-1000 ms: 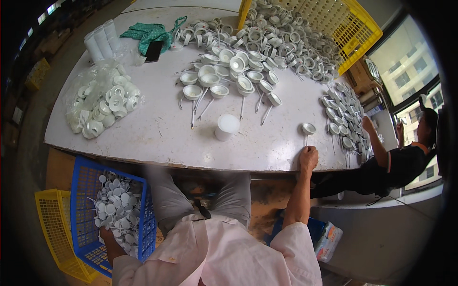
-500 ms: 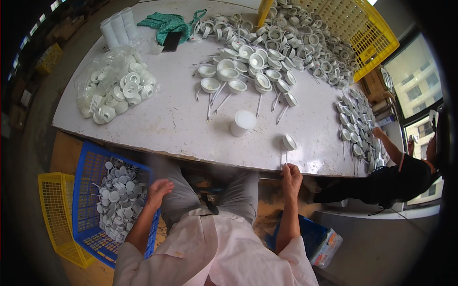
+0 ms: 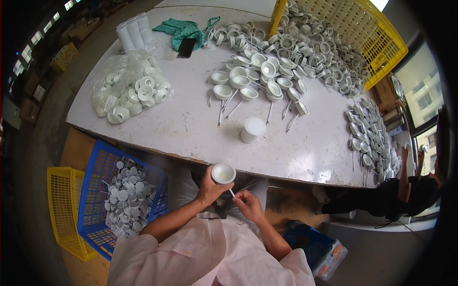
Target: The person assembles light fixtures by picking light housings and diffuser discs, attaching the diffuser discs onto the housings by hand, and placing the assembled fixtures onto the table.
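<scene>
A white cup-shaped piece [image 3: 223, 172] is in my left hand [image 3: 208, 189], above my lap at the table's front edge. My fingers wrap round its side, and its round mouth faces up. From it runs a thin white lead [image 3: 232, 193], whose end my right hand [image 3: 249, 205] pinches between thumb and fingers. On the table beyond stands a white cylindrical tub [image 3: 253, 128]. Farther back lies a cluster of similar white cup-shaped pieces [image 3: 239, 78], their leads pointing mostly toward me.
A tipped yellow crate [image 3: 386, 47] sits behind a heap of white rings. Left are a clear bag [image 3: 131, 90] of white parts, white tubes [image 3: 133, 32], green cloth [image 3: 188, 29] and a phone [image 3: 186, 47]. A blue crate [image 3: 93, 181] of discs is beside me; a co-worker [image 3: 405, 195] is right.
The cup-shaped piece has left the tabletop and is now in my left hand. My left hand came in from above the blue crate; my right hand moved left, holding the lead. The view shifted.
</scene>
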`<move>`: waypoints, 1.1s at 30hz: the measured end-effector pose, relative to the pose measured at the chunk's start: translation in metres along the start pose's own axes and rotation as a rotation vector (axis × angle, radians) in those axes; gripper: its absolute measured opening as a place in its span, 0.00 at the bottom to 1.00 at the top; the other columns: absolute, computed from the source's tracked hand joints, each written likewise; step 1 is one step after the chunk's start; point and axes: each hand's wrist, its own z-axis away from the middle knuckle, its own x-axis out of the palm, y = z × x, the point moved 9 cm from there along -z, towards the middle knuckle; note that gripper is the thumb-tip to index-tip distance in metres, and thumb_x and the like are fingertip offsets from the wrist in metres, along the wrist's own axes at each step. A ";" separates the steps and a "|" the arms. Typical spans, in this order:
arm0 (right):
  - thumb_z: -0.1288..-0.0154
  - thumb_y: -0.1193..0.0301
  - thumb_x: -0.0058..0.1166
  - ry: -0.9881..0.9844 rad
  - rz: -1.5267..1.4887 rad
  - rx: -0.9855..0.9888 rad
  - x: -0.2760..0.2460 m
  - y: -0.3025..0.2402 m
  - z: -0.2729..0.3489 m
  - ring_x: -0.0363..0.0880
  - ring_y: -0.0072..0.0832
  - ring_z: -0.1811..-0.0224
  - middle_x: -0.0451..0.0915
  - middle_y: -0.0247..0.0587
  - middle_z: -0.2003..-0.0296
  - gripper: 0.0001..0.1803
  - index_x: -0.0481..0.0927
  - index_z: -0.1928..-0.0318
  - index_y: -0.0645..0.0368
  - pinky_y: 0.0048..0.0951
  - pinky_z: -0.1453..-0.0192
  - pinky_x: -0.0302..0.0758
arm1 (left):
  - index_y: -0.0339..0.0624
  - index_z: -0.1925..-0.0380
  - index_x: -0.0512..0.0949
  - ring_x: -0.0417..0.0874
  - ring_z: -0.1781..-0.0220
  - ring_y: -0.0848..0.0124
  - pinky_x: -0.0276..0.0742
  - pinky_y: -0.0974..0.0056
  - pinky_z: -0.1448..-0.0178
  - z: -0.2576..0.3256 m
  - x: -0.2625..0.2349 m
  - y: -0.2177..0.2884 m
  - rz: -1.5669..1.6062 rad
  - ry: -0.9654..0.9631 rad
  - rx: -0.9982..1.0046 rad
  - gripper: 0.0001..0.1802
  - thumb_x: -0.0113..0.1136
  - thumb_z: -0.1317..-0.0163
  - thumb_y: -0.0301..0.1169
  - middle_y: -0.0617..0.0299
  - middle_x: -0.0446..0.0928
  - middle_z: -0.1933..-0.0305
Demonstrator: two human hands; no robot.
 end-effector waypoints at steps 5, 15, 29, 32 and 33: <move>0.42 0.67 0.61 0.050 0.322 -0.101 -0.019 -0.070 -0.028 0.74 0.21 0.74 0.79 0.34 0.75 0.12 0.75 0.64 0.62 0.26 0.67 0.73 | 0.34 0.44 0.62 0.75 0.48 0.67 0.70 0.64 0.43 0.005 -0.027 0.006 0.063 0.103 0.001 0.42 0.75 0.59 0.31 0.54 0.73 0.50; 0.40 0.62 0.59 0.415 -0.279 0.070 -0.102 -0.088 -0.161 0.65 0.17 0.85 0.69 0.31 0.85 0.16 0.68 0.74 0.56 0.20 0.82 0.62 | 0.36 0.43 0.62 0.75 0.45 0.64 0.70 0.62 0.42 0.014 -0.021 0.035 -0.060 0.056 0.160 0.42 0.74 0.58 0.27 0.52 0.73 0.48; 0.33 0.70 0.50 0.384 -0.756 0.008 -0.098 -0.073 -0.104 0.70 0.19 0.81 0.71 0.31 0.79 0.07 0.73 0.67 0.61 0.18 0.77 0.68 | 0.37 0.42 0.61 0.80 0.56 0.69 0.81 0.69 0.63 0.007 -0.016 0.038 0.188 -0.015 0.021 0.39 0.68 0.55 0.18 0.55 0.73 0.51; 0.34 0.71 0.49 0.336 -0.804 0.011 -0.085 -0.074 -0.091 0.71 0.19 0.80 0.71 0.31 0.79 0.07 0.74 0.65 0.63 0.17 0.76 0.69 | 0.37 0.41 0.60 0.79 0.55 0.69 0.81 0.68 0.60 -0.001 -0.012 0.040 0.223 -0.050 -0.006 0.40 0.69 0.56 0.18 0.54 0.73 0.51; 0.34 0.72 0.49 0.305 -0.827 0.017 -0.080 -0.075 -0.089 0.72 0.19 0.79 0.70 0.30 0.79 0.07 0.74 0.65 0.64 0.17 0.76 0.69 | 0.37 0.41 0.60 0.78 0.52 0.68 0.79 0.66 0.55 -0.004 -0.012 0.044 0.141 -0.045 0.081 0.41 0.69 0.57 0.19 0.54 0.73 0.50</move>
